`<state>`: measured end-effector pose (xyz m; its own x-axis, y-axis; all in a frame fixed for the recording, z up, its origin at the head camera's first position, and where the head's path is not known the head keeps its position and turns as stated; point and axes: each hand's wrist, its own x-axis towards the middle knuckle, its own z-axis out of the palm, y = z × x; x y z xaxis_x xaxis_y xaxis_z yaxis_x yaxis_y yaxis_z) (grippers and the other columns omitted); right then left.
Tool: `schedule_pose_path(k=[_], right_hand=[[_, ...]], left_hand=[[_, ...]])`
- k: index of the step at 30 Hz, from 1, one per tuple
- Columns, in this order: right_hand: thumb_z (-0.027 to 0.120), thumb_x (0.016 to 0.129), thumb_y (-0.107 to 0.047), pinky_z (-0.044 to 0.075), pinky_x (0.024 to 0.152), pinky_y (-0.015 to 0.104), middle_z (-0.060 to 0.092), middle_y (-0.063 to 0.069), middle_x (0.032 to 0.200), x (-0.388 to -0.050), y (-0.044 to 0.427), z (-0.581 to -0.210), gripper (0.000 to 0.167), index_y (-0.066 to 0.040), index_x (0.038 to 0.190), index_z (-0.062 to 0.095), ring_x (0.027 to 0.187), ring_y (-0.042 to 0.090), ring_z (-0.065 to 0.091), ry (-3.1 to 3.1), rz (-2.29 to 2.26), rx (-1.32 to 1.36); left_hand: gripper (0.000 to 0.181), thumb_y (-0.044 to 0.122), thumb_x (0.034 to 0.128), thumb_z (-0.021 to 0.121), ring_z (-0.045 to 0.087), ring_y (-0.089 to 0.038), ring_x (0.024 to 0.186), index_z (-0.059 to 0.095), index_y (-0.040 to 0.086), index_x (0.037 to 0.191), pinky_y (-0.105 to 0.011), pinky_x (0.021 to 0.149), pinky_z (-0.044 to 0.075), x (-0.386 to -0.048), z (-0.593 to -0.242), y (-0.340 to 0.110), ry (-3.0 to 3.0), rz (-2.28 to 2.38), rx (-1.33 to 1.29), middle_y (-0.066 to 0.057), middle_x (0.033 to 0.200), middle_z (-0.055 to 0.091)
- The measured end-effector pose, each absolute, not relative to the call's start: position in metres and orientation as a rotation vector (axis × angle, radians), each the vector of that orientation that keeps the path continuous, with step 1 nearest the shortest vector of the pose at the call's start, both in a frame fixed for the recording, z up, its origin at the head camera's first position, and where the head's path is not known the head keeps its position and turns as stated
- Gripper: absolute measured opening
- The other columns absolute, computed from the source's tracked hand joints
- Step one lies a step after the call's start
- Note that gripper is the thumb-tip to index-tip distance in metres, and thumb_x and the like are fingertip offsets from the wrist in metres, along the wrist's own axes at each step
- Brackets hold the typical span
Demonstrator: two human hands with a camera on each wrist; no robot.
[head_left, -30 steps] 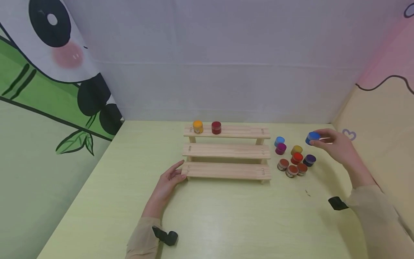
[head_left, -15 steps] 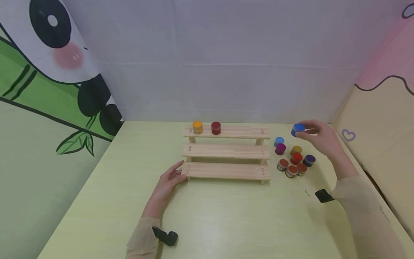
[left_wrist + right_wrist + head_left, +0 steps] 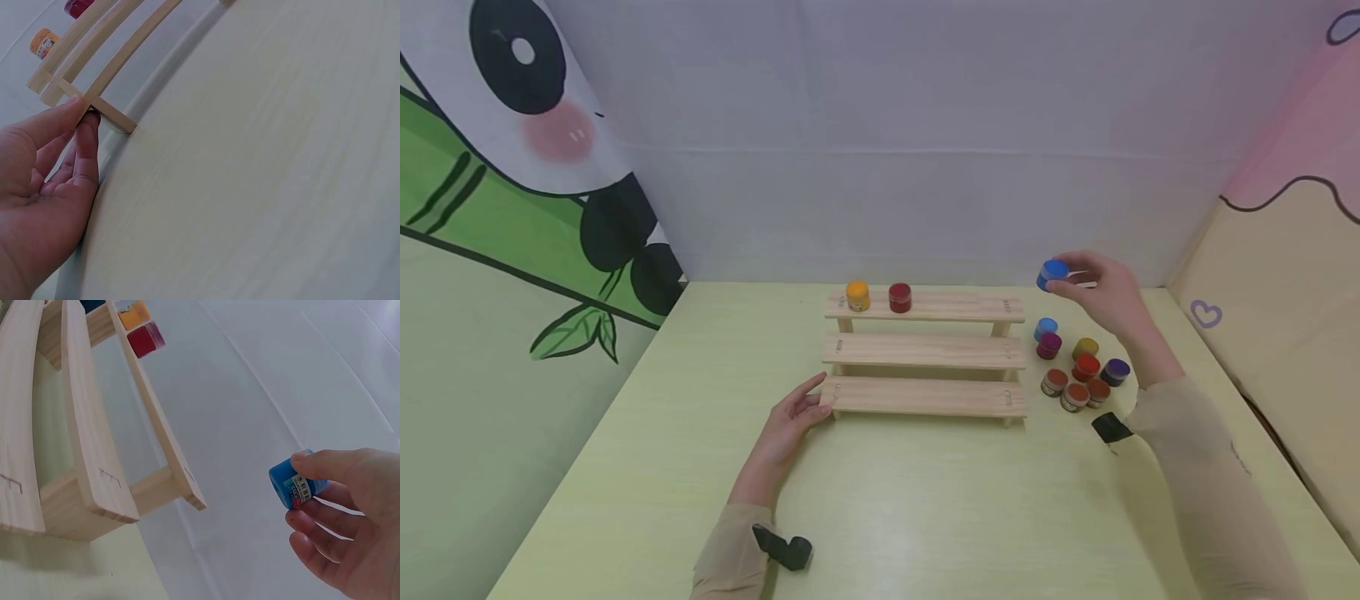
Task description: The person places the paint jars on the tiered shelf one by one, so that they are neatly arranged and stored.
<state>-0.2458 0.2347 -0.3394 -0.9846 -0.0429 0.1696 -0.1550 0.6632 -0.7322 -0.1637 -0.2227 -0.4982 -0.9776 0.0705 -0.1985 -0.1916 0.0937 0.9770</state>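
Note:
A three-tier wooden rack (image 3: 925,352) stands on the table. An orange paint jar (image 3: 858,296) and a dark red paint jar (image 3: 900,297) sit at the left of its top tier. My left hand (image 3: 793,423) pinches the left end of the lowest tier, thumb above and fingers under it, as the left wrist view shows. Beyond the rack's right end, my right hand (image 3: 1103,290) holds a blue paint jar (image 3: 299,479) in the air between thumb and fingers. The jar has a white label and is tilted in the right wrist view.
Several paint jars cluster right of the rack, among them a light blue jar (image 3: 1045,329), a purple jar (image 3: 1048,346), a red jar (image 3: 1086,367) and a dark violet jar (image 3: 1116,372). A pale curtain (image 3: 925,208) hangs behind the table (image 3: 910,508).
My right hand has carried the blue paint jar leftward and away from me, toward the rack's top right end. My left hand stays on the rack.

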Motion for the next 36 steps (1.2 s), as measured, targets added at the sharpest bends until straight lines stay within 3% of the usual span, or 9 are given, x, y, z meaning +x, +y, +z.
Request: schedule_pose_path(k=[14, 21, 32, 36], right_hand=[[0.068, 0.093, -0.036, 0.049, 0.091, 0.039, 0.064, 0.01, 0.127, -0.263, 0.186, -0.33, 0.046, -0.017, 0.134, 0.059, 0.11, 0.026, 0.062, -2.632, 1.288, 0.285], [0.07, 0.092, -0.031, 0.049, 0.081, 0.014, 0.068, 0.007, 0.117, -0.271, 0.167, -0.346, 0.043, -0.017, 0.131, 0.061, 0.099, 0.016, 0.062, -2.489, 1.272, 0.454], [0.072, 0.091, -0.025, 0.05, 0.08, 0.017, 0.067, 0.01, 0.116, -0.277, 0.141, -0.371, 0.043, -0.014, 0.131, 0.061, 0.101, 0.021, 0.062, -2.384, 1.378, 0.579], [0.071, 0.092, -0.025, 0.052, 0.083, 0.026, 0.066, 0.01, 0.116, -0.28, 0.133, -0.376, 0.043, -0.014, 0.132, 0.06, 0.101, 0.021, 0.062, -2.384, 1.414, 0.602]], left_hand=[[0.058, 0.012, 0.0945, 0.065, 0.064, -0.005, 0.101, 0.046, 0.023, 0.148, -0.019, 0.089, 0.05, -0.164, -0.499, -0.222, 2.157, 2.021, -0.154, -0.005, 0.117, 0.065], [0.058, 0.015, 0.0948, 0.066, 0.063, -0.006, 0.103, 0.045, 0.024, 0.148, -0.02, 0.089, 0.05, -0.164, -0.5, -0.222, 2.162, 2.011, -0.145, -0.004, 0.118, 0.065], [0.057, 0.01, 0.0947, 0.065, 0.065, -0.004, 0.099, 0.046, 0.022, 0.147, -0.019, 0.088, 0.051, -0.164, -0.498, -0.221, 2.147, 2.033, -0.166, -0.003, 0.116, 0.065], [0.058, 0.013, 0.095, 0.065, 0.064, -0.004, 0.101, 0.045, 0.023, 0.148, -0.019, 0.089, 0.05, -0.164, -0.498, -0.221, 2.16, 2.011, -0.158, -0.003, 0.117, 0.065]])
